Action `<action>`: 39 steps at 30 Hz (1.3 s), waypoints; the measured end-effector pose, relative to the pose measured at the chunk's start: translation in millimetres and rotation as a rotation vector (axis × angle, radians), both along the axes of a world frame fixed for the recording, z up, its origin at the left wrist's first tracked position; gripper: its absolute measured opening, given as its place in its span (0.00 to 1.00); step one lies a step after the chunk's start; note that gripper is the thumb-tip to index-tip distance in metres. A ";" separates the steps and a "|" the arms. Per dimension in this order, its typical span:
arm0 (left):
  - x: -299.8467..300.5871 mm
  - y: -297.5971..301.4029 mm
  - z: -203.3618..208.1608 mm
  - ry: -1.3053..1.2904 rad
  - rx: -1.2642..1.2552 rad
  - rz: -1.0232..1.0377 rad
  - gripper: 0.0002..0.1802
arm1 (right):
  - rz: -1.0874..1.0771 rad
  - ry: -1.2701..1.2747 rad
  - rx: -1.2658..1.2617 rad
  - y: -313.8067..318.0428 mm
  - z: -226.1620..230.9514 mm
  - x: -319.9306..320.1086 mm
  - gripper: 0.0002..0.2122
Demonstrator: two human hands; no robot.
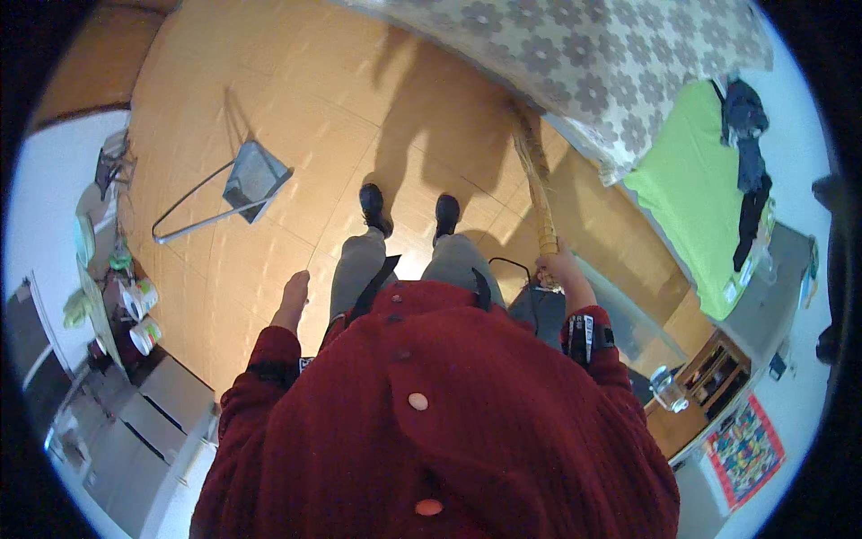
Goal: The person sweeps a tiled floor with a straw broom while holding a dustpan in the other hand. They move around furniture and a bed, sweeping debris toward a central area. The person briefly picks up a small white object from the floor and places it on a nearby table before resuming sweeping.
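Observation:
My right hand [561, 266] is closed around the upper end of a straw broom [540, 193]. The broom slants away from me, and its far end reaches the floor in shadow beside the bed. At my left side my left hand [294, 293] hangs loosely, with nothing visible in it; its fingers show only in part. A grey dustpan [257, 180] with a long bent metal handle [193, 229] rests on the floor ahead to the left, apart from both hands.
A bed with a flowered cover [620, 72] and a green cloth [687, 180] lines the right. Dark clothes [747, 130] lie on it. A clear jar [668, 389] stands near a wooden rack [716, 373]. White tubs [141, 299] and grey cabinets [148, 422] are on the left.

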State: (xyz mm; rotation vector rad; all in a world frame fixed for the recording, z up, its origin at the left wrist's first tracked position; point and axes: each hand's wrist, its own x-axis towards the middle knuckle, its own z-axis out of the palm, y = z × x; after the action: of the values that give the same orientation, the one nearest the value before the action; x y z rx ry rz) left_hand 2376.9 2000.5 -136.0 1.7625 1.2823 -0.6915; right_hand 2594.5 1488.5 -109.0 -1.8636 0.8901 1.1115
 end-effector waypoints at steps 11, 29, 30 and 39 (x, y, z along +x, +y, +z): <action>-52.1 154.6 -17.5 0.054 0.046 0.254 0.30 | 0.419 0.009 -0.067 127.5 -13.8 27.2 0.29; -67.4 435.5 -7.0 -0.009 -0.070 0.593 0.34 | 0.088 0.340 0.023 357.6 2.8 98.9 0.05; -62.9 437.2 -7.4 -0.011 -0.078 0.596 0.34 | 0.053 0.366 0.037 364.9 2.6 106.8 0.06; -3.7 462.4 -17.5 0.026 -0.005 0.865 0.32 | 0.374 0.447 0.003 421.3 10.0 208.8 0.04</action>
State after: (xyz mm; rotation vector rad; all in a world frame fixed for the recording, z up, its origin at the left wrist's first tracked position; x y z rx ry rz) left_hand 2373.2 2462.9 -153.4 1.0181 1.8528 -0.2093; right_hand 2803.3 1909.7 -99.0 -1.8561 0.7903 1.8081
